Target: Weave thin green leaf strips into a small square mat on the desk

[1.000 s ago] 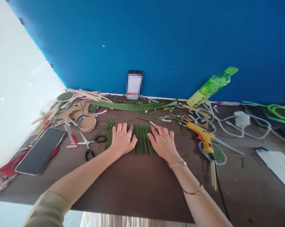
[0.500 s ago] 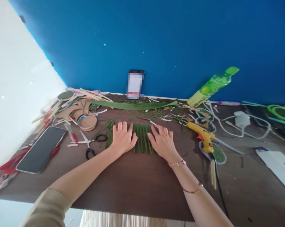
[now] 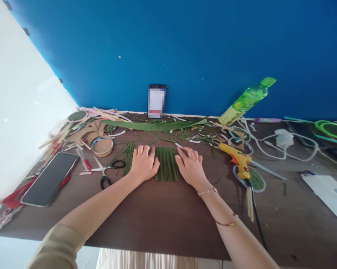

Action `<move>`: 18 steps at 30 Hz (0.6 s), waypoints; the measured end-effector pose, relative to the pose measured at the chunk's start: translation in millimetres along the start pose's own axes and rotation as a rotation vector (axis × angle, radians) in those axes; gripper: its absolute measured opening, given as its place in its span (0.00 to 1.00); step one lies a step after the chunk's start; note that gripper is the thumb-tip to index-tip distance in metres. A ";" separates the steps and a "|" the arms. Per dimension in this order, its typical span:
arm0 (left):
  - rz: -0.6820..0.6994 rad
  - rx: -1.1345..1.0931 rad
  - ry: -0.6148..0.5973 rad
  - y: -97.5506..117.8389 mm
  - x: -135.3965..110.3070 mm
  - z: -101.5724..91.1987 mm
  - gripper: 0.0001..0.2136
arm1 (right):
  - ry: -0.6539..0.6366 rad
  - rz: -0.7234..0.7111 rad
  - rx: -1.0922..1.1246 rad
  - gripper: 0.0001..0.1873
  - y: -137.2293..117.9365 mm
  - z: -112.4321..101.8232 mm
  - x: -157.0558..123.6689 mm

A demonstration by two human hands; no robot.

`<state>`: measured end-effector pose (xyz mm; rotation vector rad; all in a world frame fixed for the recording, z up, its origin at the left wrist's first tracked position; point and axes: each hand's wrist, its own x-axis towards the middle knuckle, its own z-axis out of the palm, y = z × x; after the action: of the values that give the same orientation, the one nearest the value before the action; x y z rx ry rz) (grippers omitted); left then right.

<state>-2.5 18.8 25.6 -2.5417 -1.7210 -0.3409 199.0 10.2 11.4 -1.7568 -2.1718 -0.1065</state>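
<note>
Narrow green leaf strips (image 3: 167, 164) lie side by side in a flat panel on the table, between my two hands. Resting on the panel's left side is my left hand (image 3: 143, 163), palm down with its fingers stretched forward; it hides part of the strips. My right hand (image 3: 191, 164) lies palm down at the panel's right edge, fingers spread and thumb beside the strips. More loose leaf strips (image 3: 127, 158) stick out to the left of my left hand. Black-handled scissors (image 3: 104, 170) lie open further left.
A yellow glue gun (image 3: 239, 160) sits to the right, its cord running forward. Behind the hands are a long green leaf (image 3: 154, 125), scraps and a propped phone (image 3: 156, 101). A green bottle (image 3: 246, 101) leans against the wall. Another phone (image 3: 50, 178) and tape roll (image 3: 102, 145) are left.
The view has shifted slightly, moving most things a little to the left. Both hands stay in nearly the same place by the leaf strips.
</note>
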 end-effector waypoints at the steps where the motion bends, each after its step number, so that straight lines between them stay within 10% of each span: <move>1: 0.045 -0.016 0.002 -0.6 -0.3 0.2 0.21 | 0.034 0.023 0.027 0.25 1.6 -0.1 0.3; 6: 0.185 -0.072 0.042 -2.2 -1.6 2.4 0.16 | 0.112 0.092 0.124 0.23 7.0 0.0 2.3; 18: -0.060 -0.229 0.012 -6.7 8.4 -28.9 0.12 | 0.179 0.107 0.236 0.23 12.4 3.8 5.5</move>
<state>-10.0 24.1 55.0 -2.6363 -1.8566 -0.5876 209.1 19.2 7.6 -1.6577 -1.8783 0.0179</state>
